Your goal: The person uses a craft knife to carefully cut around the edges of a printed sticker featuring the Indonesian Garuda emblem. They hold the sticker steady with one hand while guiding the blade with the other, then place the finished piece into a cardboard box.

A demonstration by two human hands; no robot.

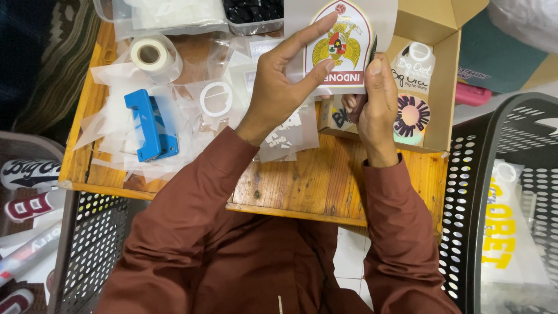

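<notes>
My left hand (285,75) and my right hand (372,96) hold up a clear sheet bearing a shield-shaped sticker (342,49) in red, white and gold. The left fingers press on the sheet's left side and front. The right hand pinches its right edge, thumb on top. Both hands hover over a small wooden table (302,180), just left of an open cardboard box (433,75) that holds more printed stickers.
A blue plastic tool (148,125), a roll of white tape (150,53), a white ring (216,99) and several clear film scraps lie on the table's left. Black perforated baskets (465,192) with printed sheets stand at both sides. Plastic trays sit at the far edge.
</notes>
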